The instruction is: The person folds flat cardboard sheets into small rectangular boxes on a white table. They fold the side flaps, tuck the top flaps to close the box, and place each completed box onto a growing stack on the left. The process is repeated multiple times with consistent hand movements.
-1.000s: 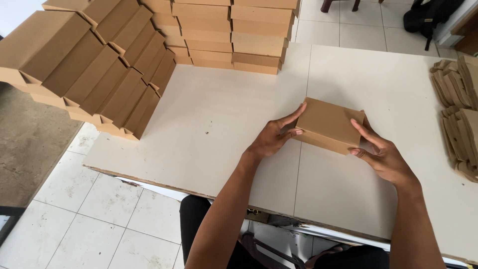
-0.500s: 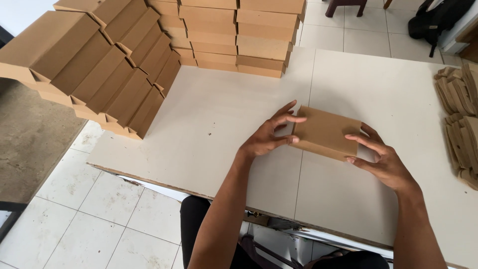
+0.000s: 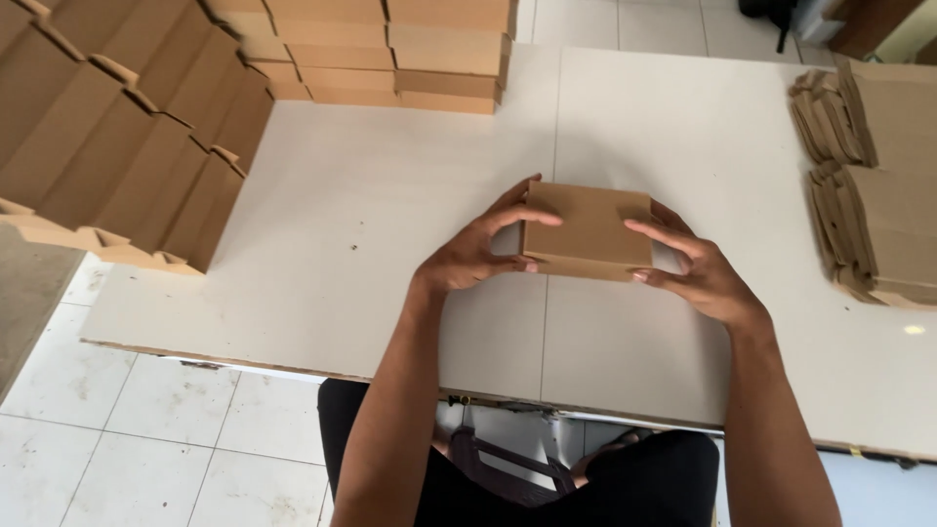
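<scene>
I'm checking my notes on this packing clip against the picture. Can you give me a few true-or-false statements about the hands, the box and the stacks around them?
1. Both hands hold one closed brown cardboard box. True: the left hand is on its left end, the right hand on its right end.
2. The box lies open with its flaps up. False: its top is shut and flat.
3. Flat folded cardboard blanks lie at the right edge of the white table. True.
4. The made-up boxes at the left are red. False: they are brown cardboard, leaning in a row.
5. More brown boxes are stacked at the table's far edge. True.
</scene>
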